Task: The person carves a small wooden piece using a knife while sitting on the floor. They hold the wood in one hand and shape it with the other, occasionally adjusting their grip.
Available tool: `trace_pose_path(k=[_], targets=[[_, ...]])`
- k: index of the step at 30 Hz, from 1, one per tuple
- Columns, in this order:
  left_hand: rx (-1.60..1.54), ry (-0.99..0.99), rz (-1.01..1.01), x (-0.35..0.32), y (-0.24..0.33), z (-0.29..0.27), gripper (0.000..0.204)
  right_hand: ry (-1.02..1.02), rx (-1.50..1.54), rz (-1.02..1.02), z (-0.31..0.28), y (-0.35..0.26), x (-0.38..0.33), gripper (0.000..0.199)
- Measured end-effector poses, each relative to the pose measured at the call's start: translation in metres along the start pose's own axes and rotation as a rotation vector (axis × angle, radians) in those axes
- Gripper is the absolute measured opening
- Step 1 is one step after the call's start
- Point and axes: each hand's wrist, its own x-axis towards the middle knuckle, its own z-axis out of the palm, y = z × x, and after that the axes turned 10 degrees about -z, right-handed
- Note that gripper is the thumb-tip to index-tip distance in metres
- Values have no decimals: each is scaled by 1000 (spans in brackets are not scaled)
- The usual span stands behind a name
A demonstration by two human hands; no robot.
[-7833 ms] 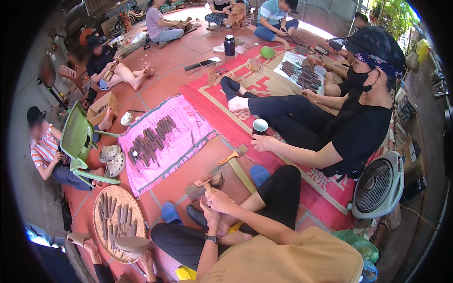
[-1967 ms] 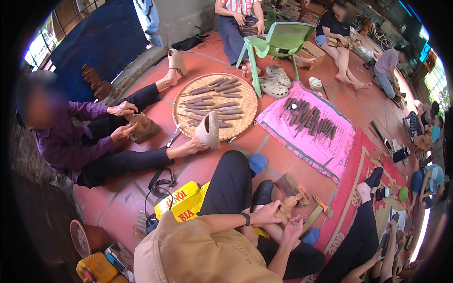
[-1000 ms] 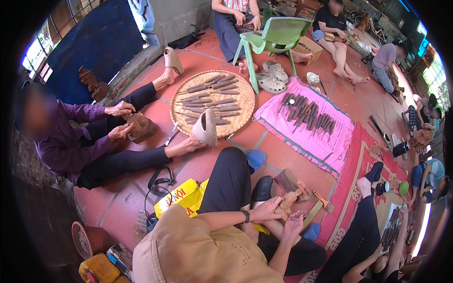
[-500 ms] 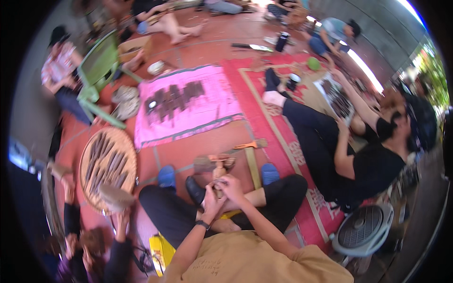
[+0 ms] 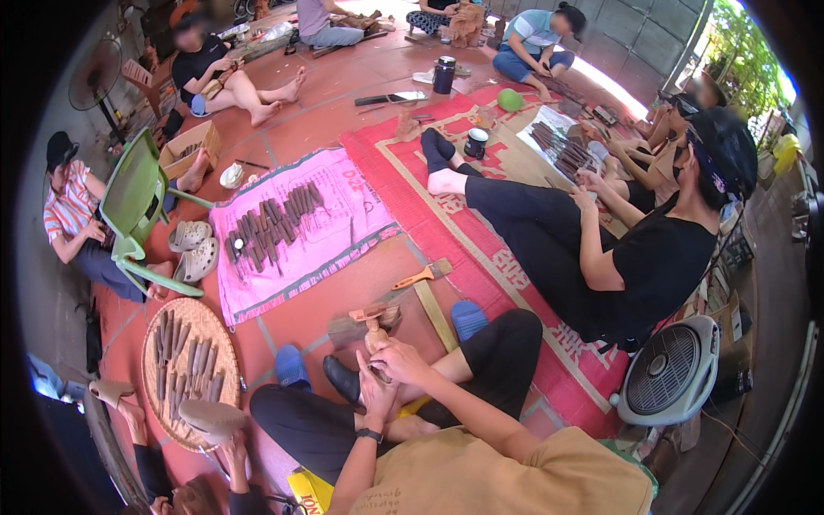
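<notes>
I sit cross-legged with both hands together over my lap. My left hand [image 5: 375, 391] is closed around the lower part of a reddish-brown carved wooden piece [image 5: 375, 333], which has a slim stem and a wider top. Pressed against the same stem, my right hand [image 5: 405, 362] has its fingers curled. Something small and dark shows between the hands, too little to name. Just beyond the carving, a grey-brown block [image 5: 347, 330] is blurred. A flat brush [image 5: 423, 274] with an orange handle lies farther off on the tiles, near a wooden bar [image 5: 435, 316].
Many chisel-like tools [image 5: 266, 227] lie on a pink cloth [image 5: 249, 296]; more fill a round woven tray [image 5: 225, 339] at left. Blue slippers [image 5: 292, 367] flank my knees. A person in black [image 5: 657, 249] sits at right, near a box fan [image 5: 669, 371]. A green chair [image 5: 137, 193] stands left.
The whole view has shifted and become sharper. My hands stay together on the carving. The person at right has drawn a stretched arm back from the tool-covered sheet, and both hands are now close together.
</notes>
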Motion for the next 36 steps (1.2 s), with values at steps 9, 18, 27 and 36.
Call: trace_pose_path(k=[9,18,27,36], targets=[[-37,58,-2,1,12,-1,123,-21,20,62,5,7,7,16],[-65,48,-39,3,7,2,120,70,50,71,12,5,12,16],[-35,40,-43,3,7,1,120,152,49,102,13,1,8,15],[-63,22,-30,0,14,-2,117,105,49,140,5,-4,14,12]])
